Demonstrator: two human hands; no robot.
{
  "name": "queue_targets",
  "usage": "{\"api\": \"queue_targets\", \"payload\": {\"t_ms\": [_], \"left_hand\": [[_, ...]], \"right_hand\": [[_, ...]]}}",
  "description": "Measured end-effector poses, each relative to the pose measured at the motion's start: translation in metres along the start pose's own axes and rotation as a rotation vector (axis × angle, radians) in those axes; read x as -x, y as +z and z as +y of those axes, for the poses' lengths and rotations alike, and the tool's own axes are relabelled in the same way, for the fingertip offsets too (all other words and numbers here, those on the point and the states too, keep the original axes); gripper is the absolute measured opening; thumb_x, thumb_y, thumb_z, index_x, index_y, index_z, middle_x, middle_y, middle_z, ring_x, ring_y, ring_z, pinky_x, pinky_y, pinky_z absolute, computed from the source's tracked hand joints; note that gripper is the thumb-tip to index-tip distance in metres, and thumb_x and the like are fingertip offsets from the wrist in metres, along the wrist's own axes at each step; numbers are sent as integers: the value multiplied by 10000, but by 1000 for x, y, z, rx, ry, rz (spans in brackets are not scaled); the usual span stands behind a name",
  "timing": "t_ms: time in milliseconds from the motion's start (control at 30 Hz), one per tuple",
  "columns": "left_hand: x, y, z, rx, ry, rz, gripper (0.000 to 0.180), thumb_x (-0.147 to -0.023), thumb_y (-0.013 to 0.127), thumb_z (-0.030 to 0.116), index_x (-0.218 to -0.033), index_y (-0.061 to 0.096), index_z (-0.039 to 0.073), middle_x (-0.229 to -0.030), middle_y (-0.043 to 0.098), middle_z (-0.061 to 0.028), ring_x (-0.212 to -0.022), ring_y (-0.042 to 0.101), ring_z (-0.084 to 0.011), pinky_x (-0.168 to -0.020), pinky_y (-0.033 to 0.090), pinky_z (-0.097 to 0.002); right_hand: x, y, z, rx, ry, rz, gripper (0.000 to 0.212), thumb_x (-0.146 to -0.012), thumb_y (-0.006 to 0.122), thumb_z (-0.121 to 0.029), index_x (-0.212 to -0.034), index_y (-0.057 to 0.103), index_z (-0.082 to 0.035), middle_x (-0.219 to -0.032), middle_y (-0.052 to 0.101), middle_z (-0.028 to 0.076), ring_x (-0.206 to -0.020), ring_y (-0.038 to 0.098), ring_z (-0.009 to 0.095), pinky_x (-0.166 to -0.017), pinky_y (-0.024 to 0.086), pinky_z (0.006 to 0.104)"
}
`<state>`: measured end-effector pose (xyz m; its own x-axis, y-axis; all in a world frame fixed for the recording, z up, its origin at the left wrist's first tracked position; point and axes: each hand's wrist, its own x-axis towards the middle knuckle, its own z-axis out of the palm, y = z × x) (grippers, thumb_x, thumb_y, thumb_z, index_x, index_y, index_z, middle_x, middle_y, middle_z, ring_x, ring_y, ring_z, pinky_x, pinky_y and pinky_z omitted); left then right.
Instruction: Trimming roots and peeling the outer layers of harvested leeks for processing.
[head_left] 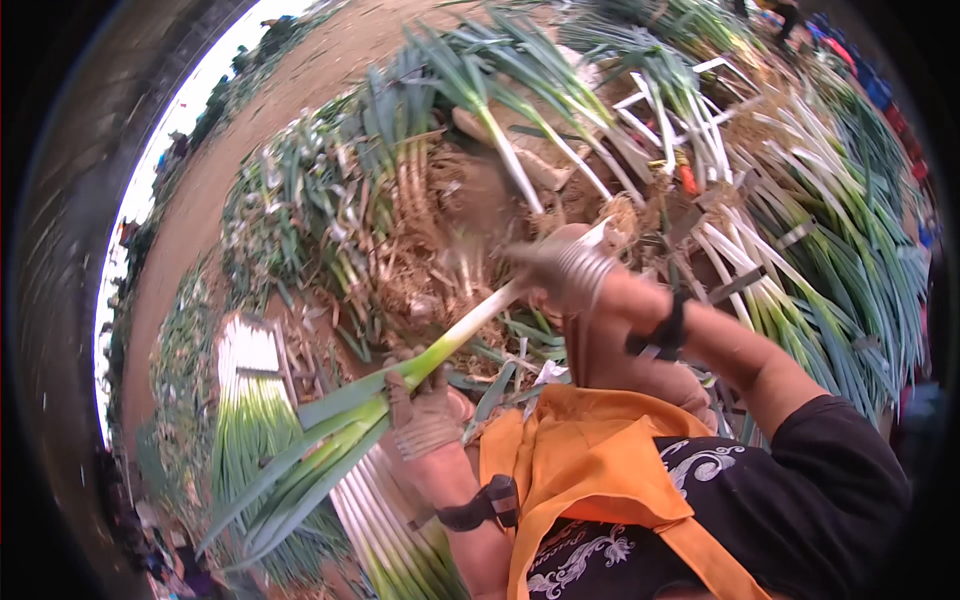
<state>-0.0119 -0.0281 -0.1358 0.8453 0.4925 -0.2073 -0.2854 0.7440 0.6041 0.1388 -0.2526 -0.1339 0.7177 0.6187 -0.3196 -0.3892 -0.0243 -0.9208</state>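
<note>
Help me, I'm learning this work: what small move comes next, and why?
Perhaps peel an outer layer off the held leek with the right hand, at its white end, since the left hand grips the leafy part and the bundled leeks at left look clean and white-ended.

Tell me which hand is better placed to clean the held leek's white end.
Probably the right hand: though blurred, it is at the white end, while the left hand holds the leek by its green part.
</note>
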Motion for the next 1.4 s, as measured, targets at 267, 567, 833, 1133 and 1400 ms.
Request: {"api": "queue_targets", "payload": {"t_ms": [267, 567, 833, 1133, 1400], "left_hand": [[16, 5, -16, -172, 27, 34, 259, -839, 627, 187, -1023, 528, 35, -999, 592, -128, -972, 571, -315, -870, 485, -493], [22, 23, -6, -296, 125, -25, 363, -850, 610, 312, -1035, 514, 15, -965, 545, -123, -866, 532, -220, -836, 481, -404], [17, -16, 46, -323, 189, 52, 561, -814, 625, 415, -1170, 447, 20, -986, 556, -126, -913, 539, -213, -792, 463, -341], [41, 17, 99, -626, 412, 31, 359, -820, 601, 383, -868, 535, 33, -787, 542, -84, -720, 524, -176, -659, 446, -309], [30, 25, 128, -806, 515, 133, 306, -845, 559, 322, -768, 554, 26, -686, 540, -80, -616, 509, -168, -595, 422, -274]], "right_hand": [[-24, 88, 12, 1019, -329, 139, 324, -856, 501, -360, -1002, 579, -82, -821, 629, 152, -765, 616, 341, -682, 474, 424], [-85, 52, 11, 878, -487, 16, 259, -828, 608, -271, -1001, 658, -84, -861, 668, 122, -759, 644, 264, -681, 499, 366], [-19, 152, -30, 641, -369, -403, 290, -774, 597, -320, -898, 660, -66, -730, 612, 158, -665, 597, 299, -612, 467, 369], [-99, 111, -34, 1415, -286, -57, 199, -775, 583, -238, -822, 680, -71, -722, 639, 142, -641, 629, 272, -594, 508, 376], [-48, 137, -36, 646, -652, -530, 309, -798, 656, -106, -1094, 610, -33, -1003, 657, 112, -896, 621, 179, -799, 500, 294]]}}
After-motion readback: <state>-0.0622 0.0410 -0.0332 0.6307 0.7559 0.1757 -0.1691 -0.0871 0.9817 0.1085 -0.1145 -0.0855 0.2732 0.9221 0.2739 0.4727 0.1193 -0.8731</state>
